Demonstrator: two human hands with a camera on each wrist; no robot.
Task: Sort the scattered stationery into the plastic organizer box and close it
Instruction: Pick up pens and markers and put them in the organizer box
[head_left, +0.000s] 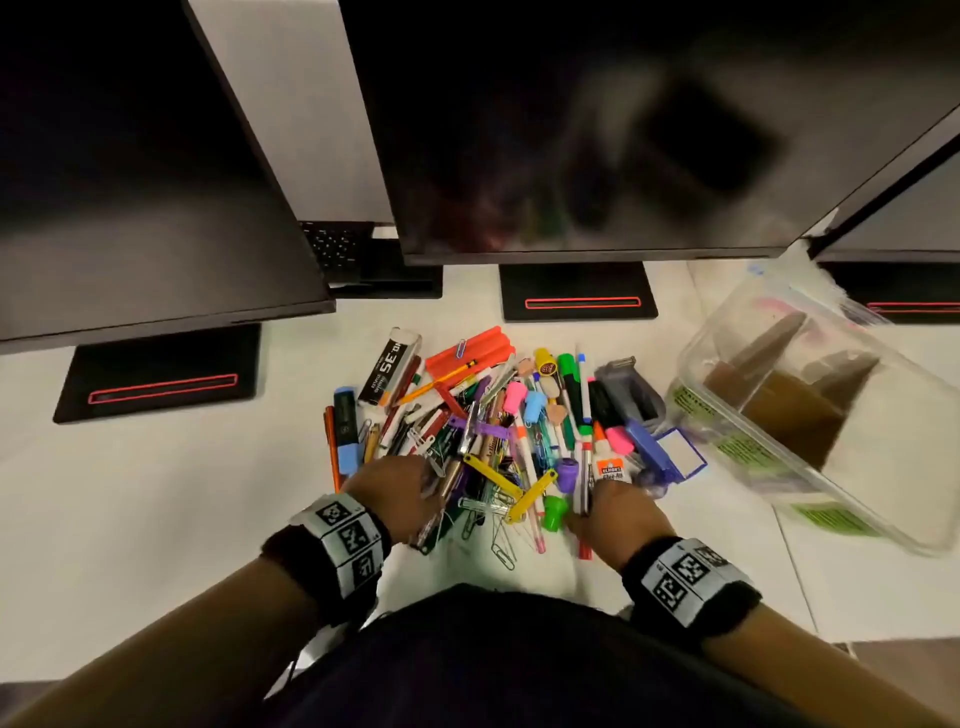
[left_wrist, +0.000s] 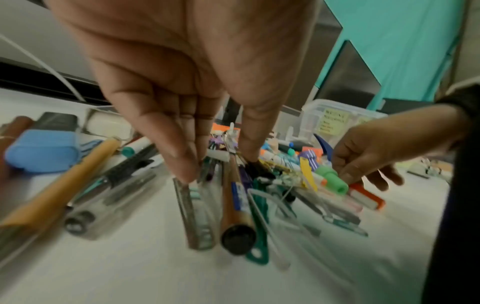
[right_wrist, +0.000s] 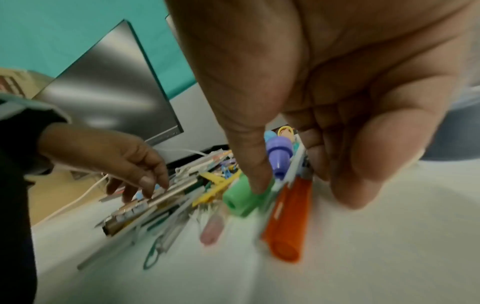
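A heap of stationery (head_left: 498, 431), made up of pens, markers, clips and a glue bottle (head_left: 610, 467), lies mid-table. My left hand (head_left: 415, 483) reaches onto its near left side. In the left wrist view this left hand (left_wrist: 215, 164) has straight fingers (left_wrist: 182, 164) touching a clear pen, with the thumb apart on a black clip. My right hand (head_left: 592, 512) is at the near right of the heap. There the right hand (right_wrist: 298, 185) curls its fingers round an orange marker (right_wrist: 288, 222), and the thumb presses a green cap (right_wrist: 239, 201). The clear plastic organizer box (head_left: 883, 441) stands open at the right, blurred.
Three dark monitors hang over the back of the white table, their black stands (head_left: 576, 296) just behind the heap. A blue-capped highlighter (head_left: 345, 431) lies at the heap's left edge. The table's front edge is close to my body.
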